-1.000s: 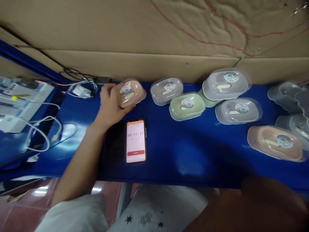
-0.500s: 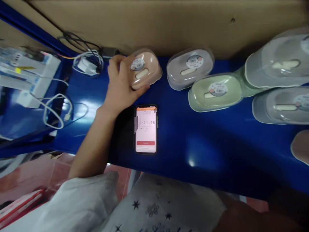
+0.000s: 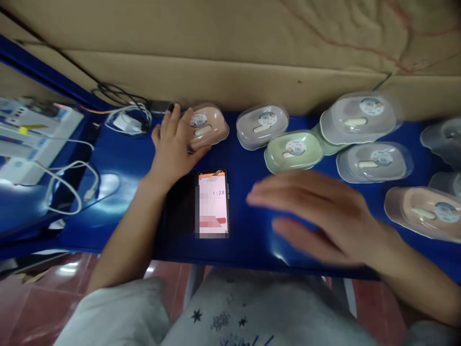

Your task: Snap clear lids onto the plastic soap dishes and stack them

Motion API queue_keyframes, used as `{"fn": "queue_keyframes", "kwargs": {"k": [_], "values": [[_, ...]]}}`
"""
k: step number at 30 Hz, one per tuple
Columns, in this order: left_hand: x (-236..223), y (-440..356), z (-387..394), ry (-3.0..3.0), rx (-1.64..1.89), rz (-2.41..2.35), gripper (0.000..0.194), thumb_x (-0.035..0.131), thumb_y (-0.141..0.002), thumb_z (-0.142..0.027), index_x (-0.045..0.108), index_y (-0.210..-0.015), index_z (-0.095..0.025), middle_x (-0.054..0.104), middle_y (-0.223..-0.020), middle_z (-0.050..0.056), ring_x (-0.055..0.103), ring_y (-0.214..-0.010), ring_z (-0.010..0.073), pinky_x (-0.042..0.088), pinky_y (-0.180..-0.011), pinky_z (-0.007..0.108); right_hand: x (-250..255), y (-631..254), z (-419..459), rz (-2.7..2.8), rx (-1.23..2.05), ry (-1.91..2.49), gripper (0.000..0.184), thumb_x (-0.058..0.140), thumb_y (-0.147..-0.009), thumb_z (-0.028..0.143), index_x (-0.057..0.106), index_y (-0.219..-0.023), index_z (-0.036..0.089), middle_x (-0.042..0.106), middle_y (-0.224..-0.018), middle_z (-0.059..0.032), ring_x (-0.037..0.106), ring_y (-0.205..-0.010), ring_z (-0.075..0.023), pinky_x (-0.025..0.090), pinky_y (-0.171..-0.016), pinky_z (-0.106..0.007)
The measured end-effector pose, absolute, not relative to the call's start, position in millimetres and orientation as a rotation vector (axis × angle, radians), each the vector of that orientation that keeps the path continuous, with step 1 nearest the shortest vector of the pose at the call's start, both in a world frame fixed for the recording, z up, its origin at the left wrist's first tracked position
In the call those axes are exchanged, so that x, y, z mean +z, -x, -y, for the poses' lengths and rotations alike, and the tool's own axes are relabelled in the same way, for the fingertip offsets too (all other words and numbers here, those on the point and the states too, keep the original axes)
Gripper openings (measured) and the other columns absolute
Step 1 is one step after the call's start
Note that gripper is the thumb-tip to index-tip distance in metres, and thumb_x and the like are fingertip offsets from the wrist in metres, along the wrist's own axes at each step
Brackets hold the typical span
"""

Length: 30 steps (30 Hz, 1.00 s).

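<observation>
My left hand (image 3: 175, 146) lies at the left side of a peach lidded plastic box (image 3: 212, 122) near the back of the blue table. Its fingers are spread, with the thumb along the box's front edge; whether they press on it is hard to see. Over the table's middle hovers my right hand (image 3: 317, 216), blurred, thumb apart from the fingers and nothing in it. A phone (image 3: 212, 202) showing a timer lies between the hands in an opened dark case. Behind it stand a grey lidded box (image 3: 248, 127) and a green lidded box (image 3: 277, 156), each with a round label.
More lidded boxes stand to the right: a stacked grey one (image 3: 334, 115), another grey one (image 3: 349, 168) and a peach one (image 3: 403, 206). A white charger (image 3: 126, 122) with coiled cables and a power strip (image 3: 54, 139) are at left. Brown cardboard (image 3: 201, 77) lines the back.
My right hand has come in from the lower right over the table. My left fingers have spread more beside the peach box. The view swung left, then back.
</observation>
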<state>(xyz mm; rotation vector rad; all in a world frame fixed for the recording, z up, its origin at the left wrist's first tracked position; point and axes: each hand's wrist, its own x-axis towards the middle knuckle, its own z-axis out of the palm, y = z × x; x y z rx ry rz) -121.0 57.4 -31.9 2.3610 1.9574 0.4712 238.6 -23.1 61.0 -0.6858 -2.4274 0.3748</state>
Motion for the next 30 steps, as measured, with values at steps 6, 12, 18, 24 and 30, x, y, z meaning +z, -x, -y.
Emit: {"fn": "queue_keyframes", "kwargs": {"k": [6, 12, 18, 24, 30], "values": [[-18.0, 107.8, -48.5, -2.49, 0.585, -1.914, 0.08, 0.071, -0.104, -0.05, 0.035, -0.17, -0.025, 0.017, -0.183, 0.02, 0.022, -0.168, 0.047, 0.026, -0.129, 0.072, -10.4, -288.1, 6.7, 2.549, -0.031, 1.149, 0.067, 0.066, -0.108, 0.027, 0.042, -0.17, 0.02, 0.05, -0.168, -0.0227, 0.047, -0.157, -0.0438, 0.039, -0.126, -0.071], [10.7, 68.3, -17.0, -2.808, 0.711, -1.321, 0.043, 0.066, -0.11, -0.031, 0.056, -0.151, -0.025, 0.063, -0.153, 0.015, 0.061, -0.144, 0.0344, 0.049, -0.119, 0.055, -16.5, -298.6, 22.8, 2.514, 0.104, 1.033, 0.056, 0.072, -0.105, 0.042, 0.057, -0.158, 0.027, 0.057, -0.159, -0.0182, 0.045, -0.157, -0.0417, 0.042, -0.125, -0.068], [16.6, 19.5, 30.0, -2.915, 0.564, -0.771, 0.036, 0.06, -0.113, -0.03, 0.058, -0.148, -0.02, 0.065, -0.146, 0.017, 0.068, -0.13, 0.0323, 0.059, -0.108, 0.051, -16.3, -298.5, 23.2, 2.418, 0.492, 1.051, 0.056, 0.07, -0.106, 0.048, 0.058, -0.159, 0.031, 0.055, -0.165, -0.0124, 0.051, -0.155, -0.0338, 0.05, -0.125, -0.059], [5.7, -3.2, 46.1, -2.97, 0.445, -0.773, 0.043, 0.06, -0.113, -0.035, 0.054, -0.153, -0.02, 0.053, -0.165, 0.017, 0.053, -0.152, 0.0362, 0.049, -0.122, 0.057, -20.0, -307.7, 11.8, 2.25, 0.635, 1.196, 0.05, 0.062, -0.11, 0.052, 0.062, -0.156, 0.031, 0.063, -0.158, -0.0112, 0.056, -0.151, -0.0313, 0.048, -0.126, -0.059], [-8.8, -23.0, 50.0, -3.002, 0.195, -0.754, 0.046, 0.069, -0.109, -0.035, 0.058, -0.15, -0.02, 0.059, -0.161, 0.015, 0.061, -0.143, 0.0337, 0.045, -0.121, 0.052, -29.7, -309.4, 8.2, 2.269, 0.493, 1.231, 0.052, 0.058, -0.112, 0.052, 0.058, -0.158, 0.029, 0.057, -0.163, -0.0156, 0.054, -0.153, -0.0331, 0.048, -0.125, -0.061]]}}
